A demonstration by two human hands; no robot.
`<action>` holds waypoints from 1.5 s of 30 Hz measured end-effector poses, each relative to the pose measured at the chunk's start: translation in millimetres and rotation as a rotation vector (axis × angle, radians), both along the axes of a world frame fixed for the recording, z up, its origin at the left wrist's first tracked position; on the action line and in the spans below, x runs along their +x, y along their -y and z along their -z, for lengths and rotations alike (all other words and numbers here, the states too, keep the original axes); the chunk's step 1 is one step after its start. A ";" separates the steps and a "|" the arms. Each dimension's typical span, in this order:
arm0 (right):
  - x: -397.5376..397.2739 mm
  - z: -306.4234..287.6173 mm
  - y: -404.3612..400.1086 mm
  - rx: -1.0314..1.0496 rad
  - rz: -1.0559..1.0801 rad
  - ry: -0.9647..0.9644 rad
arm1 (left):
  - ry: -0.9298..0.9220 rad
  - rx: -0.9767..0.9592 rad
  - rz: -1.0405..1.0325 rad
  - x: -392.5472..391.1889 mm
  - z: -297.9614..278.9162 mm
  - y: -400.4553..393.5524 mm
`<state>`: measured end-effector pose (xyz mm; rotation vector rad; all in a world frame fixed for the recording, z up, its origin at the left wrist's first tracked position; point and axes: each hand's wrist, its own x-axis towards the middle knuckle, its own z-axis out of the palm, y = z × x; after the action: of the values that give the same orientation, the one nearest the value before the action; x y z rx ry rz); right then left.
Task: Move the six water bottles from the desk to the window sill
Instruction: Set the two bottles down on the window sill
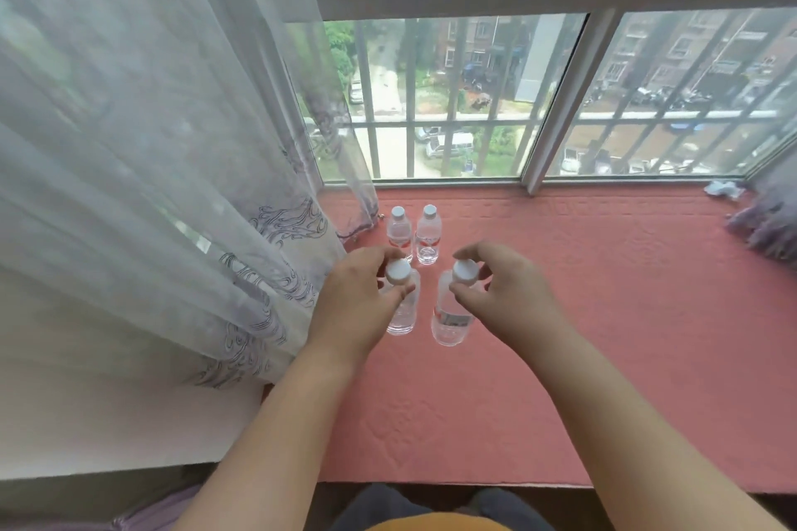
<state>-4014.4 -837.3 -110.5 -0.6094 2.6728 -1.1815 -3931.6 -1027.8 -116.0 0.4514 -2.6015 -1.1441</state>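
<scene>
Two clear water bottles with white caps stand side by side near the glass, one on the left (398,228) and one on the right (428,235), on the pink padded window sill (604,315). In front of them stand two more bottles. My left hand (358,293) pinches the neck of the near left bottle (403,310) just under its cap. The fingers of my right hand (504,289) curl around the cap of the near right bottle (448,319). Both near bottles rest upright on the sill.
A sheer white curtain (151,164) with a grey pattern hangs at the left, touching the sill beside the bottles. The window frame (556,108) and outside bars rise behind. A crumpled white item (722,189) and purple fabric (767,224) lie at the far right.
</scene>
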 end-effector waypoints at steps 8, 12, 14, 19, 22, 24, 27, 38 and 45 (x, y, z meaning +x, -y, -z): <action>-44.9 40.4 27.9 0.037 0.043 0.061 | 0.090 -0.012 -0.051 -43.2 34.6 26.9; -68.4 69.0 39.7 0.047 0.048 0.112 | 0.137 -0.009 -0.077 -70.5 57.0 32.5; -80.1 83.0 44.4 0.051 0.057 0.138 | 0.161 -0.005 -0.078 -84.1 69.8 32.7; -109.5 120.7 53.4 0.103 0.064 0.172 | 0.182 -0.010 -0.100 -114.2 103.0 36.8; -122.1 141.1 58.3 0.108 0.076 0.199 | 0.210 -0.005 -0.124 -128.5 120.8 39.9; -129.4 152.9 62.0 0.122 0.066 0.219 | 0.226 0.010 -0.128 -137.0 132.7 42.2; -141.6 167.9 69.8 0.139 0.047 0.241 | 0.251 0.028 -0.155 -148.3 150.8 45.3; -178.1 200.9 102.2 0.211 0.035 0.233 | 0.336 0.025 -0.215 -176.7 194.2 51.4; -179.4 214.3 104.2 0.261 0.031 0.232 | 0.379 0.033 -0.233 -182.6 209.1 52.3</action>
<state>-4193.8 -941.5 -324.7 -0.3658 2.5838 -0.8304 -4114.2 -1080.2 -325.0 1.0389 -2.7418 -1.1115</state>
